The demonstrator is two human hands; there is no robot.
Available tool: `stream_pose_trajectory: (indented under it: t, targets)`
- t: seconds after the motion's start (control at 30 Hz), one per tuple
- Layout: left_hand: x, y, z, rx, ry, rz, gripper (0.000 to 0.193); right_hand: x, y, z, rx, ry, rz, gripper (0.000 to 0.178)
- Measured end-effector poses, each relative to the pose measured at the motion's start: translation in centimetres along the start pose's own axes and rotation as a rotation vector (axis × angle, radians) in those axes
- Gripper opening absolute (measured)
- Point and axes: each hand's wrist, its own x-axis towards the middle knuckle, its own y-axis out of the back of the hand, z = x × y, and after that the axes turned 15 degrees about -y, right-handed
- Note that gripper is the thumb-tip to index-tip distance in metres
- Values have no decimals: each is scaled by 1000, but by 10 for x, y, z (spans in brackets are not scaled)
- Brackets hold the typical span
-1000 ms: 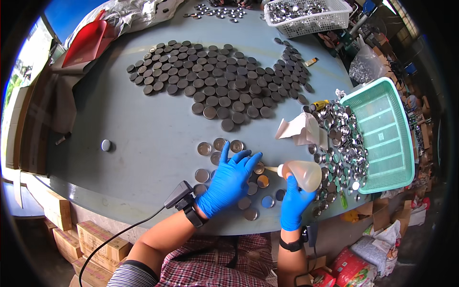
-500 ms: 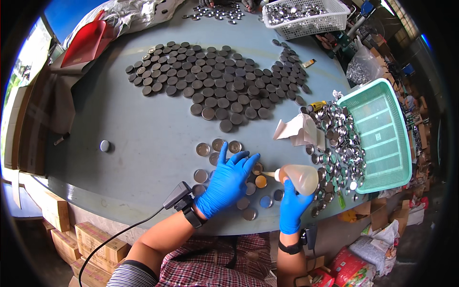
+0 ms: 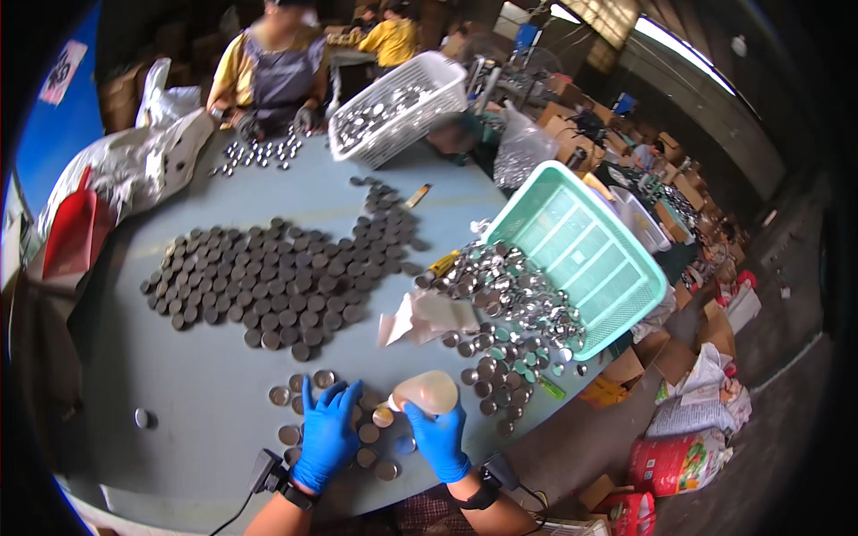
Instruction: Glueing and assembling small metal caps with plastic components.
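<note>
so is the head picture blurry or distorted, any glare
Head view: fisheye bends the near edge of the table, corners go black; head view: a bright strip glares upper right; head view: the white basket looks smeared; head view: shiny metal discs throw bright glints.

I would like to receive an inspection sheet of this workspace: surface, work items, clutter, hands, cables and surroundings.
Surface: blue-grey table; fine marks cannot be judged.
Work items: tilted translucent bottle; shallow metal caps nearby; dark discs massed farther off.
Clutter: crumpled paper beside a heap of shiny parts; green basket next to it.
Hands: gloved left hand, fingers spread; gloved right hand gripping the bottle.
Cables: dark cable by the left wrist.
Surroundings: co-worker across the table; sacks at right.
</note>
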Motion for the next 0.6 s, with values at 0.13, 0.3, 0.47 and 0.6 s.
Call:
stream_pose_trajectory:
  t: [0.13, 0.3, 0.47, 0.6]
  targets:
    - [5, -1, 5, -2, 6, -6, 56, 3, 3, -18, -19, 39, 38, 43]
    - [9, -5, 2, 42, -55, -24, 53, 3, 9, -23, 21, 26, 48, 46]
    - [4, -11, -1, 82, -72, -49, 53, -2, 6, -21, 76, 15, 31, 47]
    - [4, -9, 9, 107, -58, -83, 48, -9, 9, -22, 149, -58, 20, 46]
